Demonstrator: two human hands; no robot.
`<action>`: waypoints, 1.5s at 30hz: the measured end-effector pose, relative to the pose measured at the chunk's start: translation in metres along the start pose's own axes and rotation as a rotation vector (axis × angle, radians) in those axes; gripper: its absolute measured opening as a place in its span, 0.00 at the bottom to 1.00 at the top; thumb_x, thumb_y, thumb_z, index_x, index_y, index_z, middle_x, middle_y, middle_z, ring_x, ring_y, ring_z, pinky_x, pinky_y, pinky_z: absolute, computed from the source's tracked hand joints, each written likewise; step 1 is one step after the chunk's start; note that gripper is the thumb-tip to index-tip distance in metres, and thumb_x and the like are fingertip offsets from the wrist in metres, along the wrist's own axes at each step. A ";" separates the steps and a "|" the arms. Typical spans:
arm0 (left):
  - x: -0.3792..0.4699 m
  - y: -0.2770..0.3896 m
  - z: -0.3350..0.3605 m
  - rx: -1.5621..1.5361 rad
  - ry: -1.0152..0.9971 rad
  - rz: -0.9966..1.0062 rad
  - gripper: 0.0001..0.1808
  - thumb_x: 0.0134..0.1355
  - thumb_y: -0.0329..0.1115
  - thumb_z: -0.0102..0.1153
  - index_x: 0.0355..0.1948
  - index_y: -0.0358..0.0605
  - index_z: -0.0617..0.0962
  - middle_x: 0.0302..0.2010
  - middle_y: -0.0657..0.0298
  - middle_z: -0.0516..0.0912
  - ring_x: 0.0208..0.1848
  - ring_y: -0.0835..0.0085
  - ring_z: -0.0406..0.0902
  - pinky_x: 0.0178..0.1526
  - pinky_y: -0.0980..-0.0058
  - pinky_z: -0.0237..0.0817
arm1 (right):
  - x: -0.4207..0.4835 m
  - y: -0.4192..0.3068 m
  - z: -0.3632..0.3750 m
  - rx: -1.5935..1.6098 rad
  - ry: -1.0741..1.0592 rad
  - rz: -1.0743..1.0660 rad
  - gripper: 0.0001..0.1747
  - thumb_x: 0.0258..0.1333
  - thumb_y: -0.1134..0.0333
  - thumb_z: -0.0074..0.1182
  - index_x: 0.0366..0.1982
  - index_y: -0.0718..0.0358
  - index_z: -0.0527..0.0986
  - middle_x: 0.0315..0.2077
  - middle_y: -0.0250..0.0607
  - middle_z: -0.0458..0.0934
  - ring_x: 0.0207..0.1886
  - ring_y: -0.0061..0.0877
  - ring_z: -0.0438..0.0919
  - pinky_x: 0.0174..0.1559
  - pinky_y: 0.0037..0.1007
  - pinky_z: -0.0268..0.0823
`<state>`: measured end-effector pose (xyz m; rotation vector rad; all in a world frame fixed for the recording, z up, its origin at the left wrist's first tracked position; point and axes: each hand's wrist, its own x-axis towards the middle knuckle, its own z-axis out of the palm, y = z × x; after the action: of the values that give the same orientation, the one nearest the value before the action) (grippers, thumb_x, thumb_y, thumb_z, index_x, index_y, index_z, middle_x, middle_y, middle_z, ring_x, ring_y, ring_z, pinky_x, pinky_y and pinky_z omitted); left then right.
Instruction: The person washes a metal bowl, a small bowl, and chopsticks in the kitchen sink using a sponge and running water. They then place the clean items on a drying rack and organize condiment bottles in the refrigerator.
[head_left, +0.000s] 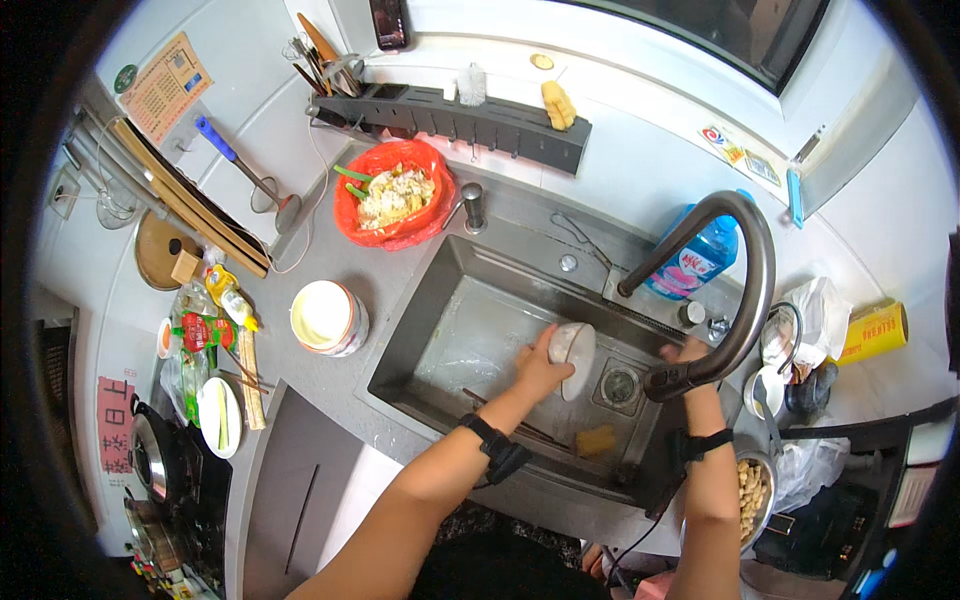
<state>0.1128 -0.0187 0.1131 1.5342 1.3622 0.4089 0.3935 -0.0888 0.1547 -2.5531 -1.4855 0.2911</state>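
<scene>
My left hand (537, 367) grips a white bowl (582, 358), tipped on its side above the dark sink basin (431, 289). My right hand (686, 351) is behind the head of the gooseneck faucet (757, 292), close to the sink's right rim. The faucet hides part of it, and its fingers are blurred. Below the bowl, a yellow sponge (595, 441) and chopsticks (541, 433) lie in the basin. A round drain strainer (620, 386) sits right of the bowl.
A white tub (322, 319) and a red plastic bag of food scraps (356, 217) stand left of the sink. Behind the faucet is a blue detergent bottle (694, 251). A metal bowl of food (752, 499) is beside my right forearm. Further left are a plate (212, 420) and a wok (154, 454).
</scene>
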 end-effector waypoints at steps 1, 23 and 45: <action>-0.001 0.001 0.001 -0.172 -0.067 0.020 0.46 0.41 0.39 0.61 0.65 0.59 0.58 0.51 0.46 0.69 0.53 0.53 0.66 0.55 0.65 0.58 | 0.007 0.004 -0.008 0.009 0.146 -0.020 0.32 0.42 0.55 0.61 0.45 0.69 0.69 0.41 0.62 0.73 0.44 0.51 0.73 0.46 0.44 0.64; -0.033 0.057 0.029 -1.087 -0.447 -0.446 0.41 0.45 0.28 0.47 0.64 0.66 0.57 0.58 0.65 0.64 0.58 0.62 0.62 0.49 0.47 0.62 | 0.077 0.014 -0.002 -0.276 0.093 -0.206 0.19 0.47 0.59 0.57 0.34 0.69 0.73 0.34 0.57 0.76 0.39 0.49 0.75 0.42 0.41 0.68; -0.008 0.035 0.026 -0.875 -0.323 -0.469 0.43 0.48 0.33 0.47 0.66 0.66 0.51 0.62 0.58 0.59 0.59 0.54 0.61 0.46 0.46 0.62 | -0.026 -0.012 0.021 0.510 -0.335 -0.675 0.10 0.51 0.65 0.51 0.30 0.65 0.74 0.32 0.45 0.78 0.37 0.37 0.76 0.41 0.32 0.67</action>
<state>0.1501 -0.0323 0.1333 0.5109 1.0263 0.3658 0.3655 -0.1044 0.1394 -1.5607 -1.9626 0.8783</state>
